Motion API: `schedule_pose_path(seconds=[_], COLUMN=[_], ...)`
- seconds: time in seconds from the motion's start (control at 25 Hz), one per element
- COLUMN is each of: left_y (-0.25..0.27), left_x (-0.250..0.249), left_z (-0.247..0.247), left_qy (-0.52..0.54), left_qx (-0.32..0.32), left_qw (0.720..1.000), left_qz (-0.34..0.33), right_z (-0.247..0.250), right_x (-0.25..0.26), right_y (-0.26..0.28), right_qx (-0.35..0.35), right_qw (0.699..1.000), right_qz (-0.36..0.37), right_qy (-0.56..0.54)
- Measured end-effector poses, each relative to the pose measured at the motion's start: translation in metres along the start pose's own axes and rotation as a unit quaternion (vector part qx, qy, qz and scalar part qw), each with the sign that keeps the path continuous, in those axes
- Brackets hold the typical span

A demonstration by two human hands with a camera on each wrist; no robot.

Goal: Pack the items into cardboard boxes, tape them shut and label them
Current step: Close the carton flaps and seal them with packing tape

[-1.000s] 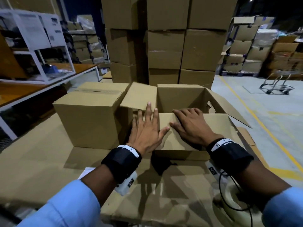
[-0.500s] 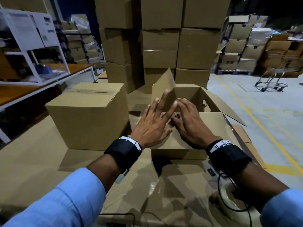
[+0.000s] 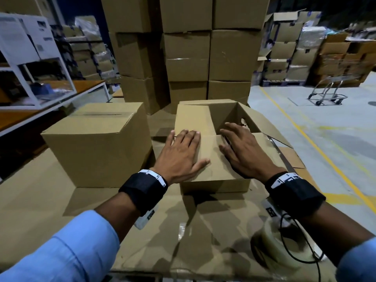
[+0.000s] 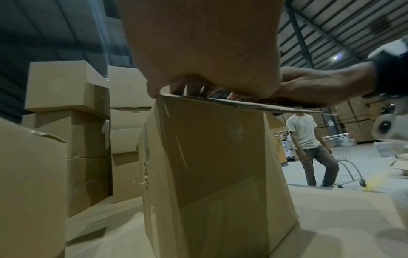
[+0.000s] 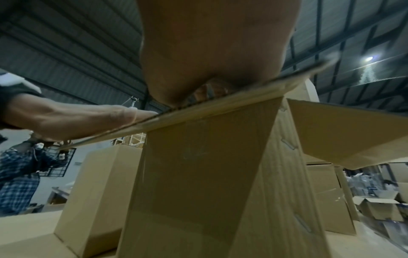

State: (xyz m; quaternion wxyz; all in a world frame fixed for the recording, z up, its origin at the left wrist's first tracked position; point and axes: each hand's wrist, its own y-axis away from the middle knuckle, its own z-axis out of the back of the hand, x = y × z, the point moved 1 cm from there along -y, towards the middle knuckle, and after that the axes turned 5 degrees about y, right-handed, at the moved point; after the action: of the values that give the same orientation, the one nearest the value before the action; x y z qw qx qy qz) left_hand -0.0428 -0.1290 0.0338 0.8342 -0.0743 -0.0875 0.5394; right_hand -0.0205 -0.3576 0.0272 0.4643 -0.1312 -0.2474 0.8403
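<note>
An open cardboard box [image 3: 215, 182] stands on the cardboard-covered table in front of me. Its near flap [image 3: 215, 157] and left flap [image 3: 193, 119] are folded down over the opening; the right flap [image 3: 264, 127] still sticks out sideways. My left hand [image 3: 183, 151] lies flat across the left and near flaps and presses them down. My right hand [image 3: 242, 151] rests on the near flap, its fingers reaching past the flap's edge over the opening. The left wrist view shows the box wall [image 4: 209, 165] under my palm [image 4: 203, 52]. What is inside the box is hidden.
A closed box [image 3: 97, 143] stands just left of the open one. A roll of clear tape [image 3: 284, 245] lies under my right forearm. Stacked cartons [image 3: 183, 53] rise behind. A trolley [image 3: 325, 94] stands on the floor to the right, a white shelf [image 3: 30, 58] to the left. A person [image 4: 307, 139] stands nearby.
The left flap stood upright half a second ago; now it lies folded down under my left hand. My right hand has stayed on the near flap.
</note>
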Motion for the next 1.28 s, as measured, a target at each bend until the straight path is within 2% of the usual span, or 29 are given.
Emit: schedule_pose_path(seconds=[0.16,0.36,0.44,0.6,0.76,0.88,1.0,1.08,1.16,1.28], left_y=[0.000,0.001,0.000,0.001,0.002,0.002,0.001,0.001,0.003,0.004], left_x=[-0.004,-0.004,-0.006,-0.008,-0.009,-0.009,-0.009,-0.009,-0.007,-0.004], left_z=[-0.002,-0.007,-0.007,-0.005,-0.006,-0.007,-0.008,-0.007,-0.006,-0.006], left_qy=[-0.009,-0.020,-0.016,0.002,0.008,0.007,0.001,0.004,0.003,0.000], left_qx=[0.005,0.002,-0.001,-0.007,-0.015,-0.011,-0.009,-0.007,-0.002,0.010], left_qw=[1.000,1.000,1.000,1.000,0.999,0.999,0.999,0.999,1.000,1.000], left_qz=[0.010,0.015,0.019,0.029,0.034,0.036,0.033,0.032,0.029,0.023], right_z=[0.004,0.011,0.011,0.010,0.014,0.020,0.023,0.020,0.017,0.019], right_x=[-0.006,-0.010,-0.015,-0.029,-0.041,-0.041,-0.030,-0.021,-0.013,-0.009], right_y=[0.013,0.024,0.023,0.019,0.010,-0.002,-0.016,-0.021,-0.022,-0.020], right_qx=[-0.005,0.026,0.045,0.051,0.018,-0.028,-0.014,-0.018,-0.053,-0.054], right_qw=[0.998,0.983,0.981,0.983,0.993,1.000,0.995,0.992,0.990,0.991], right_qz=[-0.033,-0.150,-0.173,-0.173,-0.117,0.004,0.098,0.120,0.124,0.078], right_qy=[0.052,0.098,0.072,-0.032,-0.030,-0.011,0.009,-0.018,-0.047,-0.093])
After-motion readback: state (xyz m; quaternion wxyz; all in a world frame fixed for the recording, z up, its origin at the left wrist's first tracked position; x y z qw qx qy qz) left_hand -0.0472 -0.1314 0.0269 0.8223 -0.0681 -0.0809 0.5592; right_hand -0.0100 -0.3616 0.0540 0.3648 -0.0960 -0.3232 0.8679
